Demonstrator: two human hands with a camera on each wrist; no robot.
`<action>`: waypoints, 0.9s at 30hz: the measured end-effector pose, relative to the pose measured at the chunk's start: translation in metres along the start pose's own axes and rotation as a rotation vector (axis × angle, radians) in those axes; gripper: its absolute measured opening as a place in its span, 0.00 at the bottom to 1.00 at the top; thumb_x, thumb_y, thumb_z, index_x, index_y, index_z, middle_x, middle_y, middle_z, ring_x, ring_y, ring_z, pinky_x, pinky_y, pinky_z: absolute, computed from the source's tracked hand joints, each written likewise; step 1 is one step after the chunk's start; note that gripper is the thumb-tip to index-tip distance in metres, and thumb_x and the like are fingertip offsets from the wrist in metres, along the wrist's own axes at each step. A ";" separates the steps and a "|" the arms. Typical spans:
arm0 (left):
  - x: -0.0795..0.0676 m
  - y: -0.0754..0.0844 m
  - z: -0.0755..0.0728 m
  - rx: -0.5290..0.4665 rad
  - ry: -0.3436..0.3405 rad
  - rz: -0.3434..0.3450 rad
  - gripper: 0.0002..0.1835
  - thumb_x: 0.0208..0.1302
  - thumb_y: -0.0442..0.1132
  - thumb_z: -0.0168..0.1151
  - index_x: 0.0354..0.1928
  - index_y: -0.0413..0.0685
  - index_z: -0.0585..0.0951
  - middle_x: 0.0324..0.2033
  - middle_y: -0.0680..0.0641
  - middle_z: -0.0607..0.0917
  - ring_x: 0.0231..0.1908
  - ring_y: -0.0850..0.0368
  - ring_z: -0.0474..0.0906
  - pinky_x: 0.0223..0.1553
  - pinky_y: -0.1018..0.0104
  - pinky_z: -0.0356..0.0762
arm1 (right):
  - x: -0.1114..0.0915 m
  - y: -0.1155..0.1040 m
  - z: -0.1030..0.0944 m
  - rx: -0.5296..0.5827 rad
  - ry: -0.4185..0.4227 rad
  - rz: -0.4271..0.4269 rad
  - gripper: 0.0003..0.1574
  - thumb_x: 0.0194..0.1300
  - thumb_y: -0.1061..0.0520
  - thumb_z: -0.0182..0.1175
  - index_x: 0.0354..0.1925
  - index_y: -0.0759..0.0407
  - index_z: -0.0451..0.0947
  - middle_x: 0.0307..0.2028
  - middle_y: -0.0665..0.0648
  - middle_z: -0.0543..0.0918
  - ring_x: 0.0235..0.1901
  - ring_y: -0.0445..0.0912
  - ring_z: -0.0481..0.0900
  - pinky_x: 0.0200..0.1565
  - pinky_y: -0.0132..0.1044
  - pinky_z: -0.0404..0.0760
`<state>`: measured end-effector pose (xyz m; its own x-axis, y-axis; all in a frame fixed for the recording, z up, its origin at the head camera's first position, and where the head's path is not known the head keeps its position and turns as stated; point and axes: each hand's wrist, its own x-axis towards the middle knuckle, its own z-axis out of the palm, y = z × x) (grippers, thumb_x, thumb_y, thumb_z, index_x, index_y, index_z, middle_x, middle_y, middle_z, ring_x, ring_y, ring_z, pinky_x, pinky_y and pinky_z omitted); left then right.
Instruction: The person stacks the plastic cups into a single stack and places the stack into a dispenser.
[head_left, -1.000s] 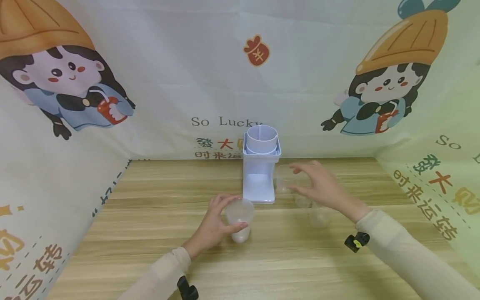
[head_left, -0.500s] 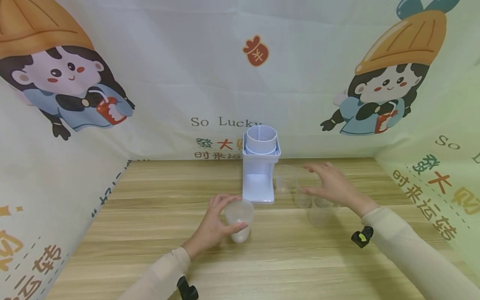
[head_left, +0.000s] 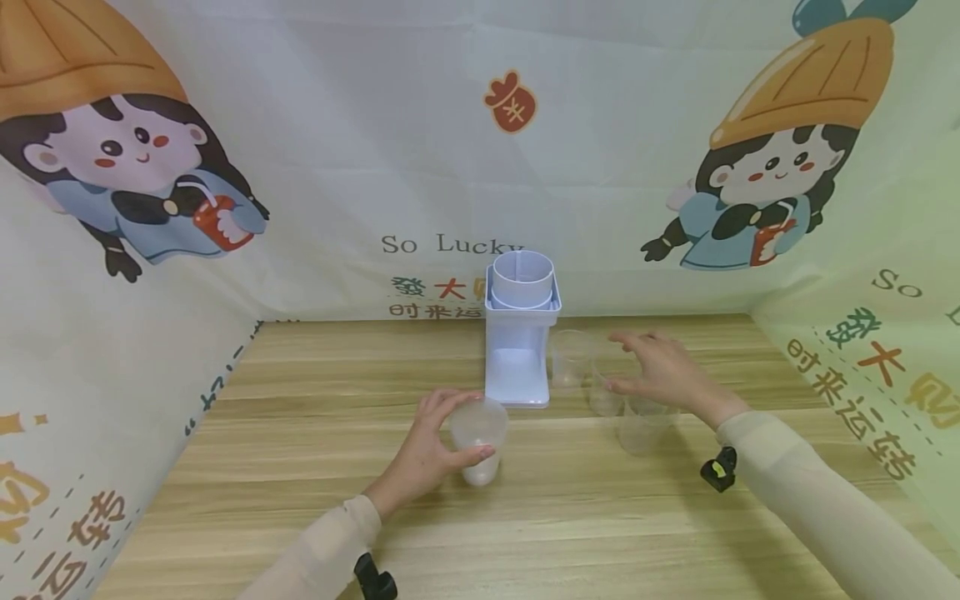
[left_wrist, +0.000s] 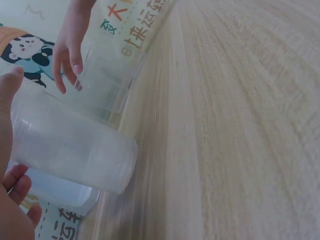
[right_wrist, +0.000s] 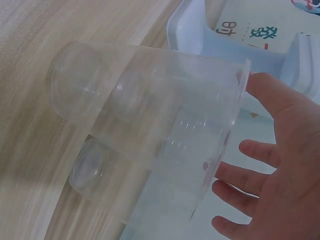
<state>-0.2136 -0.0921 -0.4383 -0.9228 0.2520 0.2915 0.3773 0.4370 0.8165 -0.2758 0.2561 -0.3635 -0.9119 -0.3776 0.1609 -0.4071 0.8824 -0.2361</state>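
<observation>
My left hand [head_left: 427, 446] holds a stack of translucent plastic cups [head_left: 480, 425], fingers and thumb around its sides. In the left wrist view, this cup stack [left_wrist: 75, 140] leans across the picture with its base near the table. My right hand [head_left: 671, 371] hovers by the rims of three clear plastic cups: a back cup [head_left: 572, 362], a middle cup [head_left: 604, 400] and a front cup [head_left: 641, 429]. Thumb and fingers are spread apart. Close up, the thumb of the right hand [right_wrist: 285, 160] lies at the rim of a clear cup [right_wrist: 150, 100]; whether it touches is unclear.
A pale blue-white holder [head_left: 517, 358] with a round tube on top stands at the back centre, just left of the clear cups. Printed cloth [head_left: 337, 150] walls the wooden table [head_left: 337, 392] at the back and both sides.
My right hand has moved right, from the back cup toward the middle and front cups, then shifted only slightly. My left hand and its cup stack have stayed in place.
</observation>
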 end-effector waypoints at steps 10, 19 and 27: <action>0.000 -0.001 0.000 0.001 0.002 -0.001 0.37 0.45 0.48 0.81 0.61 0.59 0.78 0.58 0.51 0.75 0.65 0.50 0.62 0.64 0.39 0.65 | 0.002 0.000 0.003 -0.010 -0.011 0.006 0.45 0.60 0.43 0.68 0.68 0.61 0.66 0.54 0.68 0.83 0.59 0.68 0.73 0.62 0.70 0.64; 0.000 0.000 0.000 0.003 -0.004 -0.003 0.37 0.46 0.47 0.80 0.61 0.56 0.77 0.58 0.51 0.74 0.65 0.49 0.62 0.63 0.40 0.66 | 0.002 0.003 0.005 -0.012 0.004 -0.007 0.44 0.60 0.44 0.68 0.68 0.61 0.67 0.53 0.68 0.84 0.57 0.67 0.75 0.61 0.69 0.66; -0.001 0.001 0.000 0.004 0.006 -0.012 0.36 0.45 0.47 0.81 0.60 0.60 0.78 0.58 0.51 0.75 0.64 0.50 0.63 0.63 0.41 0.66 | 0.000 -0.002 0.002 -0.003 0.004 -0.022 0.44 0.59 0.43 0.69 0.68 0.60 0.67 0.54 0.67 0.84 0.58 0.66 0.75 0.62 0.68 0.66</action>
<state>-0.2123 -0.0917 -0.4378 -0.9278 0.2413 0.2846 0.3663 0.4437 0.8179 -0.2755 0.2536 -0.3651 -0.9024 -0.3958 0.1701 -0.4269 0.8746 -0.2297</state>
